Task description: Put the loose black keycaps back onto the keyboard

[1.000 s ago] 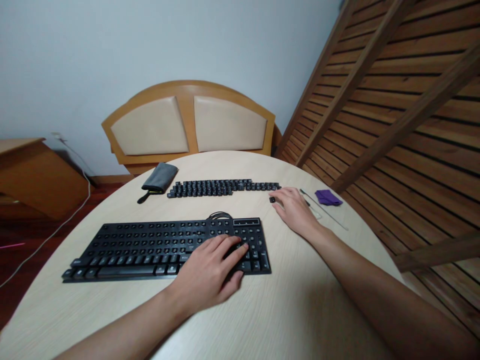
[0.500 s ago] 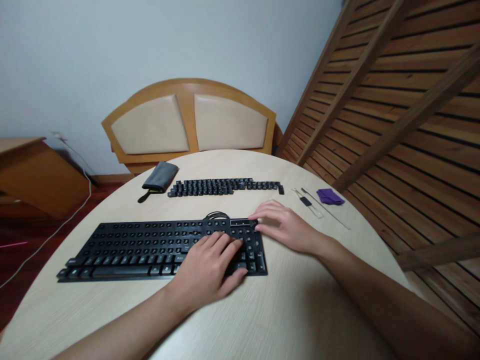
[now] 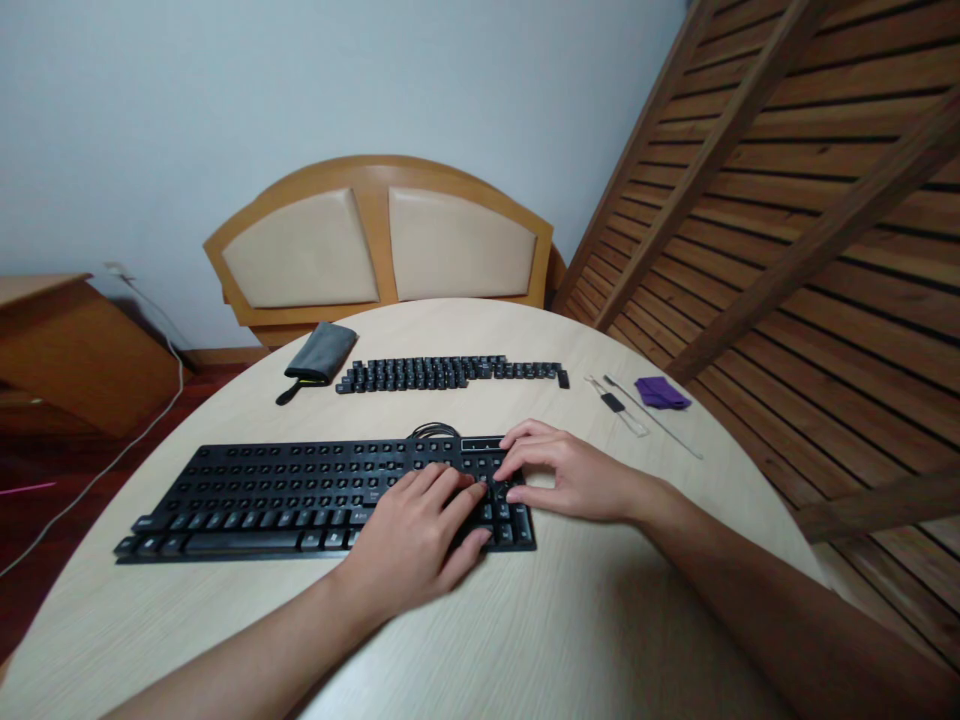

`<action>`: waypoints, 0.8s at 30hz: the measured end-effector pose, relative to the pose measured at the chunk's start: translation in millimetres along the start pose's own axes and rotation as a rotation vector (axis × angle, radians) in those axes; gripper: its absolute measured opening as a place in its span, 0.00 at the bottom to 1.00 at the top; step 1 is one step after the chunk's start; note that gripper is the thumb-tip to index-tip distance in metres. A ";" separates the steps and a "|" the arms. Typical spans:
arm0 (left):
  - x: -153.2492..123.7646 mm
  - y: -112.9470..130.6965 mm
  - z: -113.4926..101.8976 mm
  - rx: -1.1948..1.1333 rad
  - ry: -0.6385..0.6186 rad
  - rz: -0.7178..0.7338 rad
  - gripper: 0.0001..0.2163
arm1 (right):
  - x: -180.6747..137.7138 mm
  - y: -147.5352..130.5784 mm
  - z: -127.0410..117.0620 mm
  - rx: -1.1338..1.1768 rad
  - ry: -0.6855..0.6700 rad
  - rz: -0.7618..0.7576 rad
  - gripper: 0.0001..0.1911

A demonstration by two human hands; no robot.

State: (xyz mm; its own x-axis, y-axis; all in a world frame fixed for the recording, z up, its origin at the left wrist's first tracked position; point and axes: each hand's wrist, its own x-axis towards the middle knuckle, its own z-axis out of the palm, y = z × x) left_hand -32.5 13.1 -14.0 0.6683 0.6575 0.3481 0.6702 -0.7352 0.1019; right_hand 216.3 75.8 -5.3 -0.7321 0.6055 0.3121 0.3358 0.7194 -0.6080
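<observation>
The left hand (image 3: 416,535) lies with fingers loosely spread on the right end of the keyboard (image 3: 300,495), seemingly pinning it to the counter (image 3: 585,620), while the right hand (image 3: 570,475) curls its fingertips onto keys there, and whether they are pinching a cap is unclear.

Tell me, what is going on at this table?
A person works on a black keyboard on a round table. The left hand lies flat over its right end, and the right hand has its fingertips on the keys beside it. Rows of loose keycaps lie beyond the keyboard, with a grey pouch to their left and thin tools and a purple cloth to their right.
</observation>
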 end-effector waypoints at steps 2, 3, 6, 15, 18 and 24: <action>0.9 0.3 -0.3 0.001 -0.002 0.002 0.16 | 0.9 -0.8 0.3 0.003 -0.008 -0.014 0.08; 1.1 0.4 -0.4 0.000 -0.004 0.002 0.16 | 1.4 -1.1 0.5 0.003 -0.008 -0.024 0.08; 1.0 0.6 -0.5 -0.008 -0.007 -0.001 0.15 | 2.3 -1.1 1.3 -0.006 -0.003 -0.055 0.08; 1.2 0.0 -0.6 0.000 -0.001 0.000 0.15 | 2.5 -4.3 2.6 -0.073 0.003 -0.103 0.10; 1.0 -0.1 -0.3 0.005 0.009 0.002 0.15 | 3.4 -6.0 3.0 -0.073 0.008 -0.128 0.10; 0.7 0.3 -0.1 0.007 0.006 0.003 0.15 | 4.4 -7.4 4.4 -0.082 0.020 -0.122 0.09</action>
State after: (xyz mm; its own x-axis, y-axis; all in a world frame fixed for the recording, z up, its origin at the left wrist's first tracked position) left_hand -31.9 13.4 -13.6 0.6684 0.6543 0.3538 0.6704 -0.7360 0.0944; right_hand 208.0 71.6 -2.6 -0.7587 0.5179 0.3952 0.2930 0.8131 -0.5031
